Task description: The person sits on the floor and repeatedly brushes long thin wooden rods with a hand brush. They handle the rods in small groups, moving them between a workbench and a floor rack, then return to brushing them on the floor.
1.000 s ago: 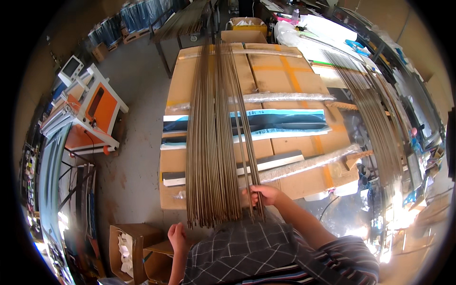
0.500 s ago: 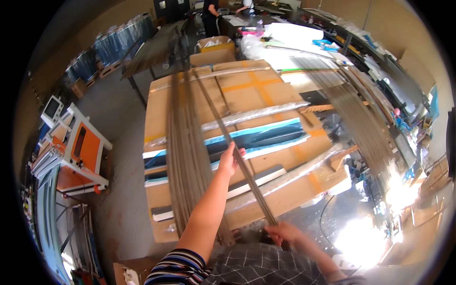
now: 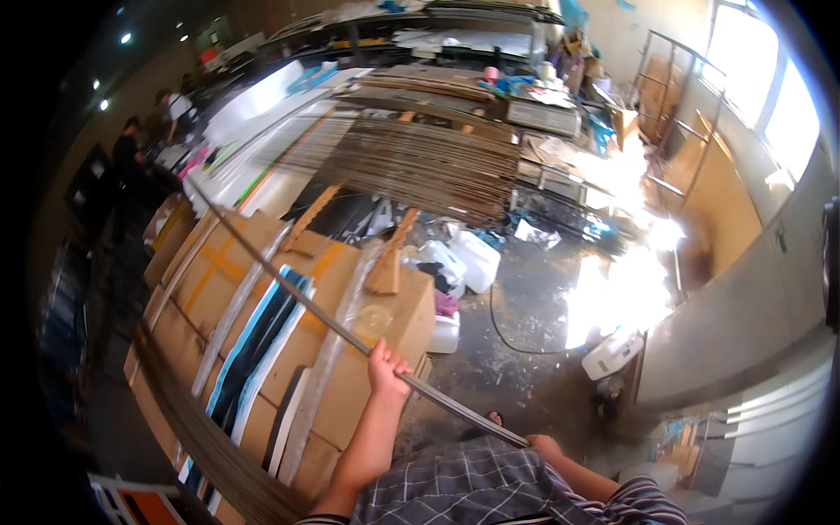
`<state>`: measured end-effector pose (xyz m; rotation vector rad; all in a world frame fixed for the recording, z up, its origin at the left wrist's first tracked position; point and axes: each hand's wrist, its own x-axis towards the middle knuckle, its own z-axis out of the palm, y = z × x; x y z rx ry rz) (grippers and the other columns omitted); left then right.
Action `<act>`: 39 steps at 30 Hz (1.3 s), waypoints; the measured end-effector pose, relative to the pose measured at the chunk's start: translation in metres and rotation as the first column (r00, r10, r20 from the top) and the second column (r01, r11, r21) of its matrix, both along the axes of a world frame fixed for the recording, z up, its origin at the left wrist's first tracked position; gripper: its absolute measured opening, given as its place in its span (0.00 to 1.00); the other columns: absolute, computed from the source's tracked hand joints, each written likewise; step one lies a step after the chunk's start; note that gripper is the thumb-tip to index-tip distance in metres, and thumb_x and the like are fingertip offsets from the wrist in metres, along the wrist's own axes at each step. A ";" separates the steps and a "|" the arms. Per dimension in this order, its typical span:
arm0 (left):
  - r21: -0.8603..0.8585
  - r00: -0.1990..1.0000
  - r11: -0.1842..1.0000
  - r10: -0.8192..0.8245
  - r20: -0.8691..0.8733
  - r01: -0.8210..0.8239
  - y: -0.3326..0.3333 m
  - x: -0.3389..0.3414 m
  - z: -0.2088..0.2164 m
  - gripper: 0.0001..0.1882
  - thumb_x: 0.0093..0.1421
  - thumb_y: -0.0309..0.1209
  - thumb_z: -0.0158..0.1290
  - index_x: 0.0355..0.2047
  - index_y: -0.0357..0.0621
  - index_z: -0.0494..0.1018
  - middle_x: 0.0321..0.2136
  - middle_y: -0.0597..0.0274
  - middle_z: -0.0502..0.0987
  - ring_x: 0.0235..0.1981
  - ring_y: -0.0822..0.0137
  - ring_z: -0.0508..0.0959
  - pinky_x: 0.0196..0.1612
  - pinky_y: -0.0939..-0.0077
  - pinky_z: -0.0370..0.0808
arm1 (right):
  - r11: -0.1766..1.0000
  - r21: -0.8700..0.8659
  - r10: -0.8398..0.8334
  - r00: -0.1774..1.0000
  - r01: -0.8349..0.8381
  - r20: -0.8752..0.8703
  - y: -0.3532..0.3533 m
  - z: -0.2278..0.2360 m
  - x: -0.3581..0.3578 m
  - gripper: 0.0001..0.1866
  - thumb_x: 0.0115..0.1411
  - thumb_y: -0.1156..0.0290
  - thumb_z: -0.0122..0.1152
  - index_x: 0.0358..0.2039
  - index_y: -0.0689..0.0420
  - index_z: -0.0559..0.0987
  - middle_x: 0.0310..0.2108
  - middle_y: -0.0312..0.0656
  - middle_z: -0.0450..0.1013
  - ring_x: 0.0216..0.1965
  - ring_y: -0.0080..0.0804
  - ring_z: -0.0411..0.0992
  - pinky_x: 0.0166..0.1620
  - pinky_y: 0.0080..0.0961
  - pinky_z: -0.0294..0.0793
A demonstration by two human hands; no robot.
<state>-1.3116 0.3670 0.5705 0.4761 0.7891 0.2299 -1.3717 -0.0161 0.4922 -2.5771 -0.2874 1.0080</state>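
Observation:
A long, thin grey metal strip (image 3: 306, 302) slants across in front of me, from the far left down to my waist. My left hand (image 3: 387, 367) is wrapped round it at about chest reach, above the cardboard's near right corner. Close to its near end, my right hand (image 3: 546, 448) grips the same strip beside my checked apron. Under the far part of the strip lies a cardboard-covered stack (image 3: 350, 416) bearing blue-and-white wrapped lengths (image 3: 248, 354). A bundle of similar long strips (image 3: 206, 446) rests along its left side.
A wide row of metal strips (image 3: 420, 162) lies on wooden supports (image 3: 391, 254) ahead. White plastic jugs (image 3: 475, 261) stand by the cardboard, and another jug (image 3: 612, 353) is on the floor at right. A cable (image 3: 503, 332) curves over the floor. Two people work far left.
My view has swung to the right, toward the windows and the row of strips. Both hands have turned with it, still holding the metal strip, which now points to the far left.

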 end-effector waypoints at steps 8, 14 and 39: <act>0.132 0.808 0.812 -0.582 0.091 0.569 -0.246 0.211 0.036 0.22 0.56 0.46 0.54 0.15 0.53 0.58 0.08 0.72 0.54 0.08 0.74 0.57 0.13 0.74 0.59 | 0.701 0.212 -0.675 0.729 0.681 -0.110 -0.096 0.032 -0.010 0.20 0.49 0.54 0.62 0.36 0.56 0.77 0.32 0.54 0.74 0.37 0.50 0.73 0.38 0.38 0.71; 0.055 0.517 0.515 -0.855 -0.045 0.856 -0.405 0.254 0.010 0.18 0.59 0.45 0.51 0.19 0.54 0.59 0.09 0.76 0.55 0.08 0.77 0.56 0.13 0.75 0.58 | 0.351 0.290 -0.853 0.432 0.890 -0.292 -0.132 0.101 -0.034 0.27 0.50 0.51 0.60 0.45 0.58 0.71 0.36 0.56 0.72 0.37 0.47 0.74 0.37 0.37 0.73; -0.855 0.317 0.457 -0.871 -0.375 0.245 -0.464 0.477 -0.026 0.18 0.63 0.36 0.43 0.16 0.52 0.56 0.07 0.75 0.56 0.06 0.78 0.55 0.11 0.83 0.57 | 0.482 0.741 -0.853 0.058 0.467 0.519 -0.099 0.374 0.383 0.20 0.56 0.58 0.56 0.37 0.64 0.72 0.31 0.54 0.71 0.36 0.43 0.72 0.41 0.31 0.72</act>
